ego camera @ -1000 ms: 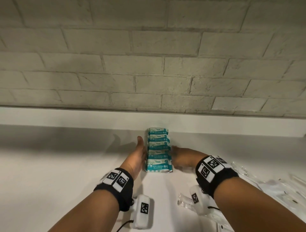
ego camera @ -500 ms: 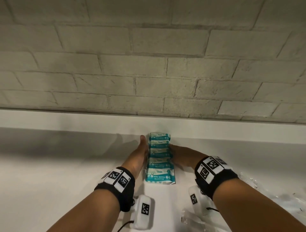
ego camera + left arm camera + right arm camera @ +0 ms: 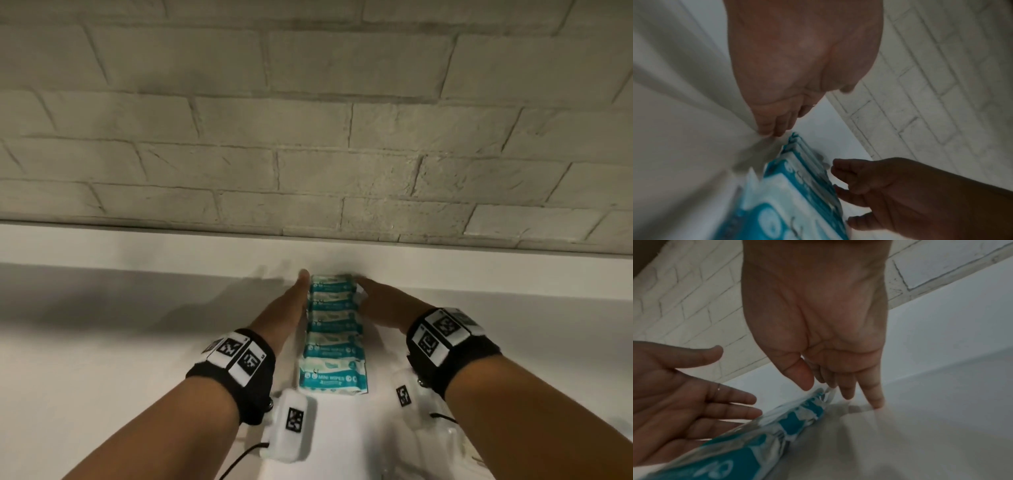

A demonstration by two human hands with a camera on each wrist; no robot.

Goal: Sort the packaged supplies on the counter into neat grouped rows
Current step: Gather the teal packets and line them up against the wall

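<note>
Wipes packs [image 3: 331, 337], teal and white with "MINI WIPES" legible on the nearest one, lie overlapped in a single column on the white counter [image 3: 102, 342], running from near me toward twelve o'clock until the far pack sits close to the raised back ledge [image 3: 137, 246].

At nine o'clock of that column is my left hand [image 3: 286, 308]. Its grip is released: the fingers are straight and held together, the palm turned toward the packs and lying along their left edge, the fingertips [image 3: 769, 129] coming down to the counter by the far end of the row. The black band with printed markers [image 3: 236, 356] wraps my left wrist, and a small white camera unit [image 3: 291, 425] hangs below it.

At three o'clock of the column is my right hand [image 3: 380, 301], likewise released, fingers extended and angled toward the right edge of the far packs. In the right wrist view the little fingertip [image 3: 877, 402] touches the counter just beside the crinkled pack ends, and the thumb [image 3: 799, 374] points down at them. The head view is blurred, so I cannot tell how firmly either palm presses.

Behind the ledge, at twelve o'clock, rises a pale brick wall [image 3: 308, 137].
</note>
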